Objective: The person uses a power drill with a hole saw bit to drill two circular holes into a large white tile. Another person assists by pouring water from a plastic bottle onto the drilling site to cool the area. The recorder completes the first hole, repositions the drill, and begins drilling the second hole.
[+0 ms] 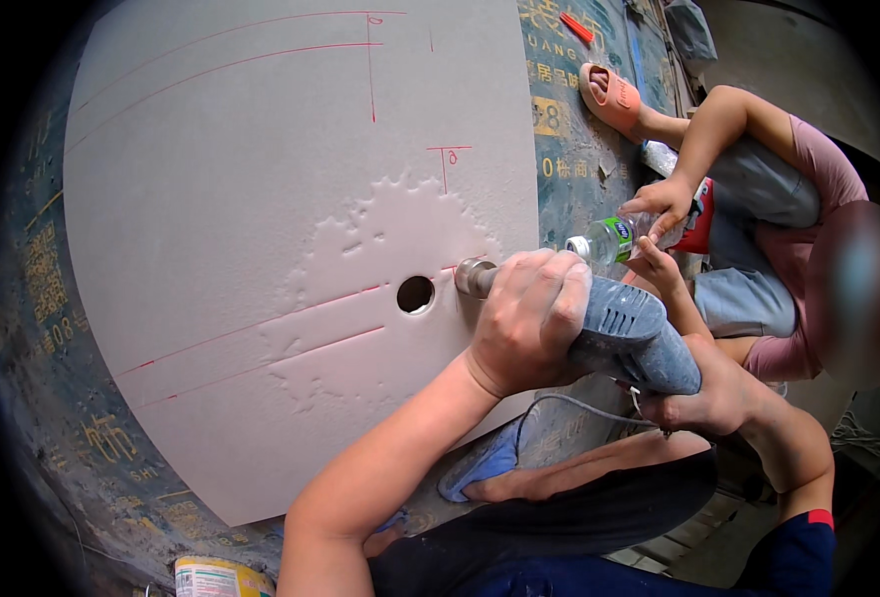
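A dusty blue-grey power drill (pixel 624 328) lies across the middle right, its body pointing left. My left hand (pixel 532 323) wraps round its front, just behind a round metal hole-saw bit (pixel 472 278). At the rear, my right hand (pixel 703 393) grips the drill's back end. The bit is at a red line on a large pale tile (pixel 231 219), right of a round cut hole (pixel 416 295); whether it touches the surface I cannot tell. Wet whitish slurry surrounds the hole, and several red lines are drawn on the tile.
At the right a crouching person holds a clear water bottle (pixel 614 239), its white cap toward the drill. The drill's cable (pixel 579 400) loops over my foot. A yellow-and-white bucket (pixel 223 577) stands lower left. A red-orange object (pixel 577 27) lies on the printed green floor covering (pixel 37 264).
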A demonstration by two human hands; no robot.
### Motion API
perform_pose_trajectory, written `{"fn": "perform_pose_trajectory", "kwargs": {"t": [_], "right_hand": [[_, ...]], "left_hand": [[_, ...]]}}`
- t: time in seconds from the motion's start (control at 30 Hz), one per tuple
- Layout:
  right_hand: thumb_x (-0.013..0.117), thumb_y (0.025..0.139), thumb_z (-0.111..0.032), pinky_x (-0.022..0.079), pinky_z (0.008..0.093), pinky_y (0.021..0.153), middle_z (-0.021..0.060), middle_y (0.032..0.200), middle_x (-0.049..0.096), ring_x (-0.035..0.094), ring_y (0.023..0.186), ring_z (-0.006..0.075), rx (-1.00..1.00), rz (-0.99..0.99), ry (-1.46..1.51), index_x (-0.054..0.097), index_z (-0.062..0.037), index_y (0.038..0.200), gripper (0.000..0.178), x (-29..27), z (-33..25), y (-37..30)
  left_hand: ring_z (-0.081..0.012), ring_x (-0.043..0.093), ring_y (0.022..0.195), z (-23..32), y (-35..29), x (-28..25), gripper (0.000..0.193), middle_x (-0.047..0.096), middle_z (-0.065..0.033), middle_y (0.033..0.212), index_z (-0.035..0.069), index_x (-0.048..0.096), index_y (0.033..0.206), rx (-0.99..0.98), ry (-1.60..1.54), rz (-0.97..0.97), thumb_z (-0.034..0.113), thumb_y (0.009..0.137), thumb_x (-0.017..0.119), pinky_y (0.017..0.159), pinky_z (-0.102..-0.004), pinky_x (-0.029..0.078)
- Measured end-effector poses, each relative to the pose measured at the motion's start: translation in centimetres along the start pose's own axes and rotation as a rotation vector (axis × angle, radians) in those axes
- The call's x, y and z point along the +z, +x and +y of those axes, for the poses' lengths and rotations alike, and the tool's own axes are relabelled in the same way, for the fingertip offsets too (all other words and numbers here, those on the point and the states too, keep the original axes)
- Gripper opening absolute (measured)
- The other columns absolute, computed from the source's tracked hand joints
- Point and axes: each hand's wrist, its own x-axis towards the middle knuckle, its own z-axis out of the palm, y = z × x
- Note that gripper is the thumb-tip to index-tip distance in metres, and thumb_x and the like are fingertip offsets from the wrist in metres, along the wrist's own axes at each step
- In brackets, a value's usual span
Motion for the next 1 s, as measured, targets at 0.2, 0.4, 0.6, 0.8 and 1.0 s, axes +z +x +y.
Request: {"fn": "perform_pose_trajectory", "kwargs": {"t": [0.2,0.4,0.6,0.8,1.0], "right_hand": [[0.074,0.081,-0.013,0.055,0.0324,0.082,0.0067,0.091,0.072,0.066,0.086,0.0140,-0.105,0.080,0.069,0.069,0.0045,0.108,0.032,0.2,1.3,0.6],[0.074,0.080,-0.013,0.055,0.0310,0.081,0.0047,0.090,0.072,0.066,0.084,0.0126,0.105,-0.036,0.083,0.069,0.0041,0.106,0.031,-0.2,2.0,-0.6],[0.074,0.079,-0.013,0.055,0.0304,0.079,0.0042,0.088,0.072,0.065,0.083,0.0121,0.200,-0.077,0.091,0.069,0.0036,0.105,0.031,-0.1,3.0,-1.5],[0.075,0.077,-0.011,0.055,0.0317,0.079,0.0057,0.088,0.072,0.065,0.082,0.0133,0.187,-0.066,0.073,0.068,0.0032,0.106,0.033,0.3,4.1,-1.7],[0.076,0.076,-0.011,0.056,0.0348,0.081,0.0094,0.088,0.072,0.067,0.081,0.0166,0.098,-0.069,-0.023,0.069,0.0035,0.111,0.039,0.5,4.8,-1.7]], "left_hand": [[-0.0424,0.068,0.103,0.1,0.0,0.4,0.067,0.066,-0.0235,0.117,0.000,0.051,0.129,0.007,0.022,-0.015,0.035,0.080,0.081,0.092,-0.0545,0.053],[-0.0406,0.068,0.101,0.3,-0.3,0.6,0.063,0.066,-0.0225,0.116,0.000,0.051,0.129,0.028,0.048,-0.023,0.030,0.080,0.079,0.091,-0.0543,0.053],[-0.0393,0.068,0.099,0.5,-0.4,0.7,0.055,0.065,-0.0219,0.115,0.001,0.050,0.128,0.055,0.057,-0.030,0.022,0.083,0.074,0.088,-0.0536,0.054],[-0.0374,0.068,0.098,0.7,-0.9,0.8,0.049,0.065,-0.0210,0.113,0.002,0.049,0.127,0.072,0.084,-0.040,0.017,0.085,0.071,0.087,-0.0531,0.055],[-0.0368,0.068,0.098,0.9,-1.3,0.9,0.042,0.067,-0.0200,0.113,0.004,0.049,0.125,0.097,0.117,-0.038,0.012,0.088,0.069,0.087,-0.0530,0.056]]}}
